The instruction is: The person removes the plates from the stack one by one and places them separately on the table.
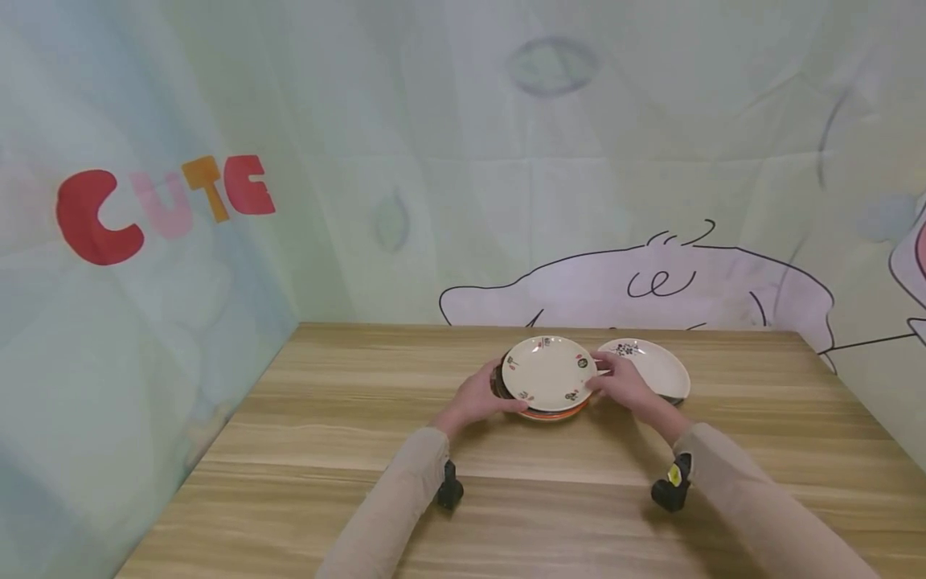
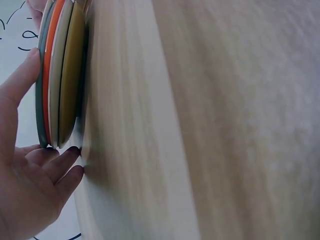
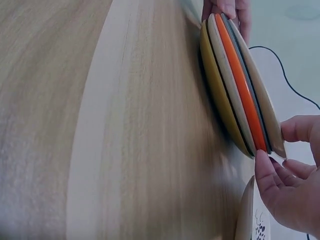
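Note:
A cream plate with small printed figures tops a stack near the table's back edge. Beneath it, the right wrist view shows a dark green plate, an orange plate, another cream one and a mustard-yellow plate at the bottom. My left hand holds the stack's left side, its thumb on the upper rim and fingers curved around the edge. From the right, my right hand pinches the rim of the top cream plate between thumb and fingers.
Right behind my right hand lies a white plate with a dark floral print and a dark patch at its rim. The wood-grain table meets a printed curtain at its back edge.

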Demonstrator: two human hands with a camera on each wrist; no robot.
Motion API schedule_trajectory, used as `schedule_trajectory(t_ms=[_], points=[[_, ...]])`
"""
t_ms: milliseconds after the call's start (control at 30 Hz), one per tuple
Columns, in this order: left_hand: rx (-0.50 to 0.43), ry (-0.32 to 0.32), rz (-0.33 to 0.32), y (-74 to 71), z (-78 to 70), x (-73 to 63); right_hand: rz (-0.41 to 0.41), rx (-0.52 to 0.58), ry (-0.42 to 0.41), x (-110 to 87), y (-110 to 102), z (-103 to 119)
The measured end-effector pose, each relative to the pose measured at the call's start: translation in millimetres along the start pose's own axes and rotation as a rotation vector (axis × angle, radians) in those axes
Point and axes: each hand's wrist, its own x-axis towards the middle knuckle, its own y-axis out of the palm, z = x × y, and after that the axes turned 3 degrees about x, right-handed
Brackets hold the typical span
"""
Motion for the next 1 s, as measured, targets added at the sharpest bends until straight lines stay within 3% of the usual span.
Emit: schedule_trajectory(t_ms=[333,833,1000], points=[[-0.004,-0.021,0.008,1.7,-0.3,1.6,0.018,-0.096,-0.010,-2.7,-12.0,-4.1],[0.008,-0.059,-0.002,1.3,-1.4,0.1,0.026,-0.012,-0.026,-6.3,-14.0,2.2],[0.010,-0.033,-0.007,-0.9,-4.5,-3.0,0.009,0.022,-0.035,-7.8,-15.4,2.8]])
